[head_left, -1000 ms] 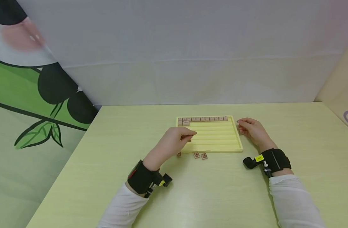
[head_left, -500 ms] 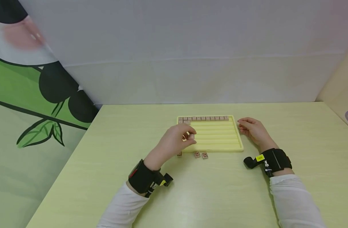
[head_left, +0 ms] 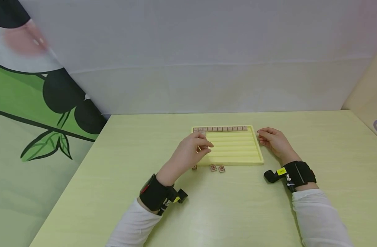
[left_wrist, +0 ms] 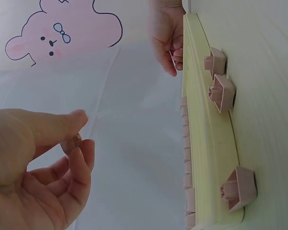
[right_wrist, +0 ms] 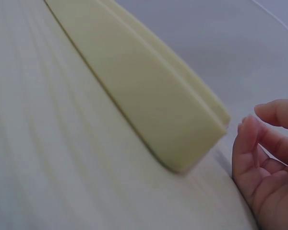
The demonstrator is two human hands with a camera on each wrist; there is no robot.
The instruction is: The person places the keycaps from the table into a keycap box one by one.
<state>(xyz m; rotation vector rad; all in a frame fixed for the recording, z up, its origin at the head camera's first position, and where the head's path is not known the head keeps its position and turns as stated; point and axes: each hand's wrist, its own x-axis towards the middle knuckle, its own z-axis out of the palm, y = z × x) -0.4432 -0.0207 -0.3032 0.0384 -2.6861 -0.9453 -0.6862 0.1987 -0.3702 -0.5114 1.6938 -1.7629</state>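
My left hand point(head_left: 190, 151) is raised over the left part of a yellow tray point(head_left: 235, 148). Between thumb and fingertips it pinches a small pinkish keycap point(left_wrist: 73, 143), partly hidden by the fingers. Beside the tray's right edge is my right hand point(head_left: 275, 142), its fingers loosely curled with nothing visible between them in the right wrist view. Keycaps point(head_left: 224, 129) fill most of the tray's top row, and a wider keycap point(head_left: 203, 132) sits at the left of the second row, partly behind my left hand.
Three loose keycaps lie along the tray's front edge: one keycap point(head_left: 194, 167) at the left, another keycap point(head_left: 213, 167) and a third keycap point(head_left: 221, 168) nearer the middle. In the left wrist view their hollow undersides show. A pale wall point(head_left: 207, 89) stands behind the table point(head_left: 238, 212).
The fingers of my left hand have shifted around the keycap, spreading and then drawing closer again, while the hand stays over the tray. My right hand has not moved.
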